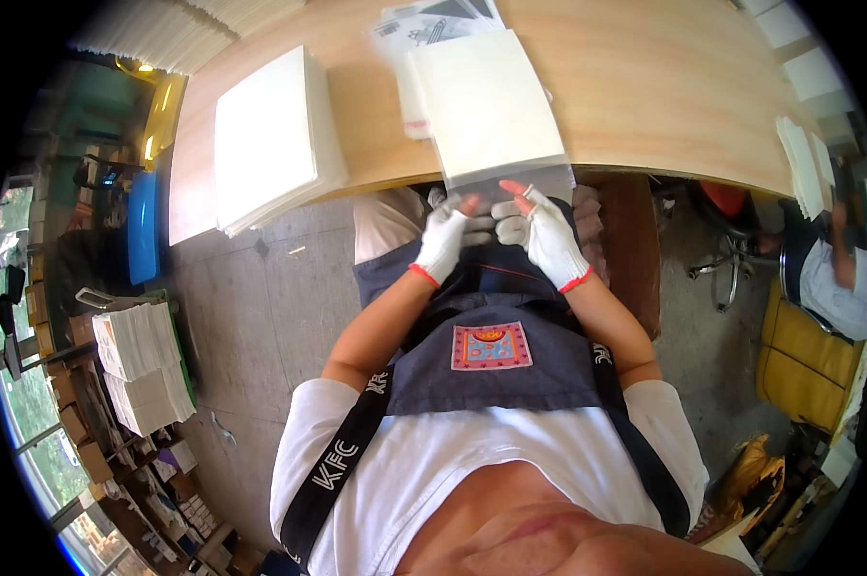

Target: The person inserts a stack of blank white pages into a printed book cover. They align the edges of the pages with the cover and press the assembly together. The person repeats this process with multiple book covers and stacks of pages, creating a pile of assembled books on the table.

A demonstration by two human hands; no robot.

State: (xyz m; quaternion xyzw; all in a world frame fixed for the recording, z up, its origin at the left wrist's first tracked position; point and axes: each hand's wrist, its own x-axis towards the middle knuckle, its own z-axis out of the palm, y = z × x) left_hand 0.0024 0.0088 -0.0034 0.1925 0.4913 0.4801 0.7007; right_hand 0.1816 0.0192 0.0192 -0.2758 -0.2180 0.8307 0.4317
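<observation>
A stack of cream-white sheets (pixel 491 101) lies at the table's front edge, inside what looks like a clear plastic sleeve (pixel 553 180) whose loose end hangs over the edge toward me. Just below that end are both my hands, in white gloves with red cuffs and bare thumb tips. My left hand (pixel 448 236) has its thumb raised and its fingers pointing inward, slightly blurred, with nothing visible in them. Facing it, my right hand (pixel 546 238) has thumb and fingers apart, its thumb near the sleeve's end; whether it touches the plastic I cannot tell.
Printed sheets in sleeves (pixel 433 24) lie behind the stack. A tall pile of white sheets (pixel 265 134) stands on the wooden table (pixel 664 86) to the left. More paper stacks (pixel 143 370) are at floor left. A person (pixel 831 278) sits at the right, near a swivel chair (pixel 726 216).
</observation>
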